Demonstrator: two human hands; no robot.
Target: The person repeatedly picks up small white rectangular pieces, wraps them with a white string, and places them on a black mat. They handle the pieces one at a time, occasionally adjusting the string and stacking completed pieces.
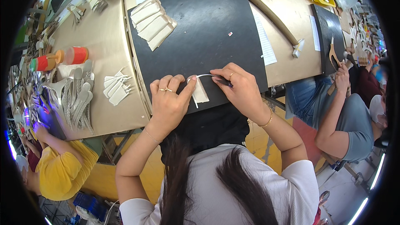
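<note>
At the near edge of the black board, my left hand pinches the top of a small cream piece, which looks like leather. A thin white strip bends over the top of this piece, and its other end hangs down along the left side. My right hand pinches the strip's right end between thumb and fingers. Something dark and slim shows in the same hand; its kind is partly hidden by the fingers. Rings and bracelets are on both hands and wrists.
The black board bears a fanned stack of cream pieces. Smaller cream pieces, braided straps and red-labelled jars stand left. A hammer lies right. Co-workers sit on both sides, one holding a tan piece.
</note>
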